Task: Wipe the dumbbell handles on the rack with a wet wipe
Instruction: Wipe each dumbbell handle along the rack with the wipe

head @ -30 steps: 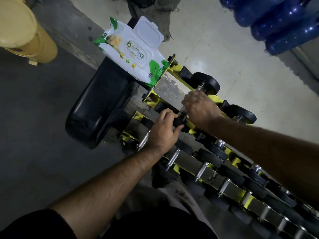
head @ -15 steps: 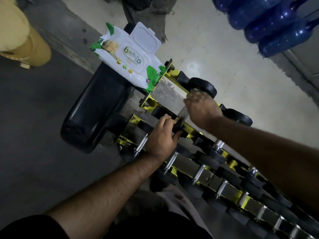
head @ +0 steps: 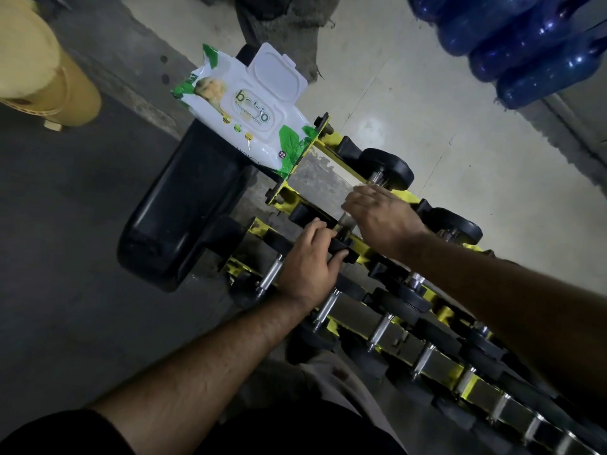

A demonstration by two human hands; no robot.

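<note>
Left hand (head: 308, 261) gripping dumbbell head (head: 341, 247); right hand (head: 381, 215) over handle (head: 345, 221), grip unclear. Risking dumbbell rolling off rack (head: 285, 198).

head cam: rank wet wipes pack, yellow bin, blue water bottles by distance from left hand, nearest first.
From the left hand:
1. Wet wipes pack, just beyond it on the black bench.
2. Yellow bin, far upper left on the floor.
3. Blue water bottles, upper right. The last two are close in the image.

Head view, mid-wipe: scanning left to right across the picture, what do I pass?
Yellow container → wet wipe pack → left hand → right hand → blue bottles.
</note>
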